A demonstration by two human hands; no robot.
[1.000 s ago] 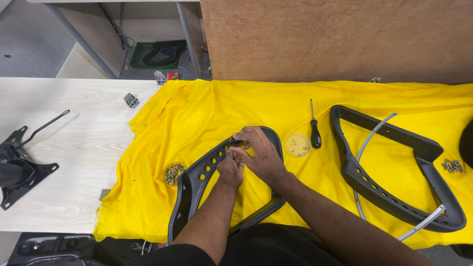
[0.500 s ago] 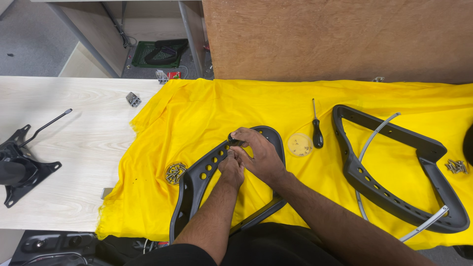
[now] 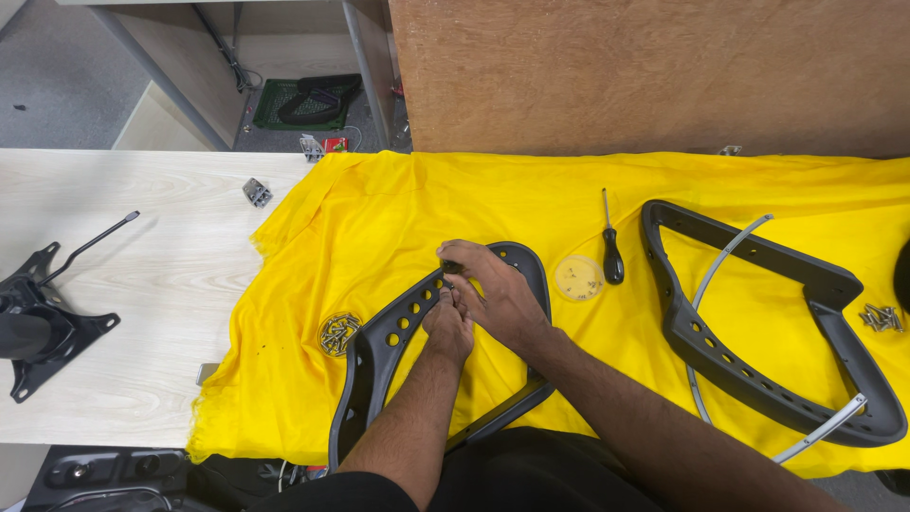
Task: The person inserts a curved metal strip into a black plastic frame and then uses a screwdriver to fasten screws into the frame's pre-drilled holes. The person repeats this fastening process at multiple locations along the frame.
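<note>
Seemingly both hands [image 3: 479, 308] pinch the near-to-far armrest frame [image 3: 398, 351].

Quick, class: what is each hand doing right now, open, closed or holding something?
Left hand: fingers curled, pressing on the dark frame.
Right hand: pinching something small at the frame; cannot tell what.

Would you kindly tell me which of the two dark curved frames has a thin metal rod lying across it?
The right-hand frame: a silver rod arcs across it. Both hands work on the other frame.
</note>
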